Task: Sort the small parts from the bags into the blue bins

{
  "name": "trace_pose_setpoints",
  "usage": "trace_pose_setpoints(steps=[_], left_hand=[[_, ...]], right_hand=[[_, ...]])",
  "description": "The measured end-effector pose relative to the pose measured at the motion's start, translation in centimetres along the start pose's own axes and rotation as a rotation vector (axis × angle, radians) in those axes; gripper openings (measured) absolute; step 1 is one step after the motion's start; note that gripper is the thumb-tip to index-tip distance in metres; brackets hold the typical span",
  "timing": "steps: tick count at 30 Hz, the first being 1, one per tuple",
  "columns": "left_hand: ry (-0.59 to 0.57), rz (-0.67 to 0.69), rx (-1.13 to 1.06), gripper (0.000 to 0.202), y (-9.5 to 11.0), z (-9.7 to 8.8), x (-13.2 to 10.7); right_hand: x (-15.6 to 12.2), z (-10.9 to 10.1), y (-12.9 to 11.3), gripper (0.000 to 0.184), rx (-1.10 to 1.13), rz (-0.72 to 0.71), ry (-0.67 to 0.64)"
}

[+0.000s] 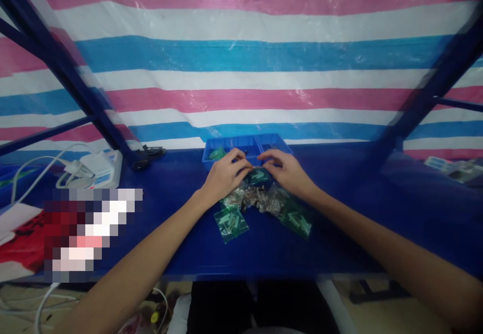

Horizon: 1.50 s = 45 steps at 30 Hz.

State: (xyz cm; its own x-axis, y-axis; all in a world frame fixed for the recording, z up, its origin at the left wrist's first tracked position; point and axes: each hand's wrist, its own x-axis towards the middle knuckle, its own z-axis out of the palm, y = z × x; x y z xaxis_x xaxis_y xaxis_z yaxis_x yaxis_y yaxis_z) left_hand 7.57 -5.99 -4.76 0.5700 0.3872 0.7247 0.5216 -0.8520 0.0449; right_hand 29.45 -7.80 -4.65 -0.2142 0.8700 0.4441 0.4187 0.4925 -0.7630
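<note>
A small green-tinted plastic bag [258, 175] with pale slim pieces inside is between my hands. My left hand [225, 174] pinches its upper left edge with thumb and fingers. Curled fingers of my right hand [286, 171] grip its upper right edge. Just below lies a heap of small metal parts [256, 198], partly in clear plastic. Two more green bags of pale pieces lie in front, one at left [231, 222] and one at right [297, 220]. Behind my hands stands a blue divided tray [210, 162].
A green bag [217, 153] lies in the tray's left compartment. On the blue table [264, 256], a white power strip [113, 168] with cables stands at left, beside a red packet [35, 238]. Blue frame posts [71, 77] rise at both sides before a striped sheet [241, 55].
</note>
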Motion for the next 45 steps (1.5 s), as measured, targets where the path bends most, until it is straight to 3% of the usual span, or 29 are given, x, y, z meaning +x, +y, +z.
trace_pose_setpoints(steps=[5,10,15,19,24,27,32,35,45], left_hand=[[0.000,-0.083,-0.037,0.012,0.4,0.1,0.1],[-0.088,-0.125,-0.106,0.013,0.9,0.3,0.0],[-0.134,-0.126,-0.100,0.043,1.2,0.2,0.1],[-0.176,-0.095,-0.058,0.035,1.1,0.1,0.1],[-0.117,-0.079,-0.026,0.022,0.9,0.3,-0.1],[-0.089,-0.073,-0.005,0.020,0.9,0.2,0.0],[-0.048,-0.084,-0.025,0.020,0.8,0.1,0.0],[-0.054,-0.116,-0.061,0.020,0.7,0.3,-0.1],[-0.157,-0.143,-0.031,0.039,1.8,-0.2,0.3]], right_hand=[[-0.6,0.5,-0.8,0.020,-0.150,-0.080,-0.010],[-0.7,0.8,-0.8,0.011,-0.104,-0.020,0.030],[-0.4,0.9,0.4,0.014,0.097,0.039,0.069],[-0.3,0.8,0.4,0.024,0.234,0.094,0.088],[-0.4,0.7,0.2,0.026,0.271,0.119,0.073],[-0.5,0.8,0.3,0.019,0.221,0.096,0.047],[-1.0,1.1,-0.3,0.025,-0.117,-0.061,0.012],[-1.2,1.0,-1.0,0.017,-0.240,-0.078,0.024],[-0.8,0.7,-0.6,0.019,-0.063,0.008,0.116]])
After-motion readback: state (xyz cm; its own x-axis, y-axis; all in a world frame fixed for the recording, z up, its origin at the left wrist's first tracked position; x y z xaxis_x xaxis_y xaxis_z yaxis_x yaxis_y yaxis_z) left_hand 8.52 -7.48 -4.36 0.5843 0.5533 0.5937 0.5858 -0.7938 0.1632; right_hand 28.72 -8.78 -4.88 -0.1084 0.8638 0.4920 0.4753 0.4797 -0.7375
